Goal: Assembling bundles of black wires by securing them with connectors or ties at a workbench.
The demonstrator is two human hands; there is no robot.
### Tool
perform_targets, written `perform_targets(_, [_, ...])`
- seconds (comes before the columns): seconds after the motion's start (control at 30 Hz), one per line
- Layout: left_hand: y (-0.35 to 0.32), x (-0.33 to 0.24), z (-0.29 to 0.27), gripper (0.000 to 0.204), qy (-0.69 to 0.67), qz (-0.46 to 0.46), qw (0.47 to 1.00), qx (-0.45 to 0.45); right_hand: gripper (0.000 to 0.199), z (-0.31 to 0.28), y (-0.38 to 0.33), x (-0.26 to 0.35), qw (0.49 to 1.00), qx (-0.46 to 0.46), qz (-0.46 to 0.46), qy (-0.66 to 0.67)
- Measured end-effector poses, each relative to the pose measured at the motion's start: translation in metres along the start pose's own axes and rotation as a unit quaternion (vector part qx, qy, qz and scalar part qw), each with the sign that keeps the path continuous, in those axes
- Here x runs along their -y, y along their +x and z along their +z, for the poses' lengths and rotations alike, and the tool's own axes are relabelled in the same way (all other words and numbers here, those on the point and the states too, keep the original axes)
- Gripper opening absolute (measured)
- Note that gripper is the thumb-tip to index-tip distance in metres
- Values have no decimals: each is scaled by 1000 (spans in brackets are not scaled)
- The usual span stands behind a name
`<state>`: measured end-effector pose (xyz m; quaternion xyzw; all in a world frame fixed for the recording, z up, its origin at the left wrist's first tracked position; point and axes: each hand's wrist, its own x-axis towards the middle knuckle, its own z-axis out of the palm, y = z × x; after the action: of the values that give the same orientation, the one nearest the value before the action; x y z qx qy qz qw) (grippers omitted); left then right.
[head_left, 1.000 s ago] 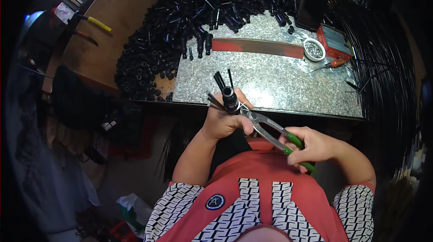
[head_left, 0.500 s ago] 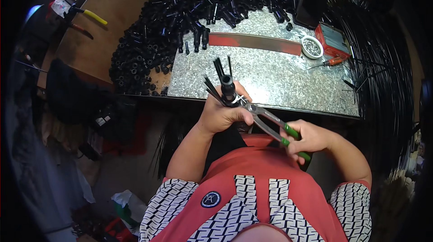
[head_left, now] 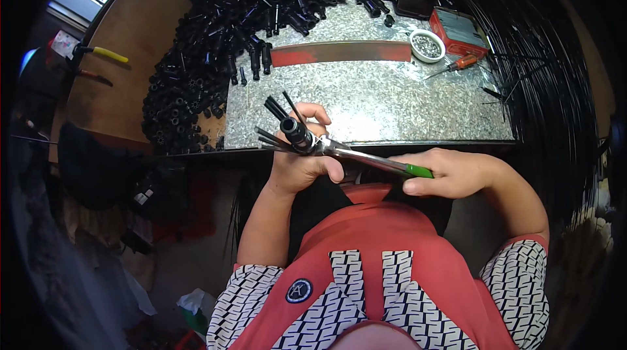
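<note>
My left hand (head_left: 294, 172) grips a short black tubular part (head_left: 298, 134), its open end tilted up, just in front of the table edge. Thin black strips (head_left: 275, 110) stick out beside the tube on the far and left sides. Around the tube's lower right side is something pale and narrow, too small to make out. The metal jaws of green-handled pliers (head_left: 369, 157) meet the tube there. My right hand (head_left: 454, 172) is closed round the handles, which now line up edge-on, so how far apart they are is hidden.
A large pile of black tubular parts (head_left: 196, 69) covers the table's left and back. On the speckled tabletop (head_left: 366, 105) lie a red-and-grey strip (head_left: 339, 53), a white bowl (head_left: 428, 46) of small metal pieces and a screwdriver (head_left: 460, 64). Long black strands (head_left: 548, 89) hang at right.
The pliers have rolled in my right hand, so their two handles overlap instead of showing spread. My right hand is turned back-up. The whole view has shifted, bringing the table leftward.
</note>
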<state>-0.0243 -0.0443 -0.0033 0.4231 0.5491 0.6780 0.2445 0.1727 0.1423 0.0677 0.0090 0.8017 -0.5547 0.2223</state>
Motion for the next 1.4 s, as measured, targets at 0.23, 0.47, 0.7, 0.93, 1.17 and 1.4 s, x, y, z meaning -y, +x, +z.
perform_targets(0.23, [-3, 0, 4, 59, -14, -19, 999, -44, 38, 12, 8, 5, 990, -80, 54, -99])
perform_targets(0.47, [-4, 6, 6, 59, -54, -6, 997, -47, 42, 24, 13, -3, 963, 69, 132, 224])
perform_targets(0.7, [0, -14, 7, 66, -93, -32, 995, 8, 27, 31, 9, -3, 953, -219, -3, -211])
perform_targets(0.93, [-1, -4, 0, 74, -129, -39, 989, 66, 36, 16, -20, 19, 842, -300, -43, -447])
perform_targets(1.17, [1, -15, 13, 84, -172, -92, 976, 93, 33, 12, -27, 29, 809, -303, -37, -502])
perform_targets(1.4, [0, -16, 12, 76, -126, -81, 981, 120, 26, 10, -27, 32, 788, -300, -41, -535])
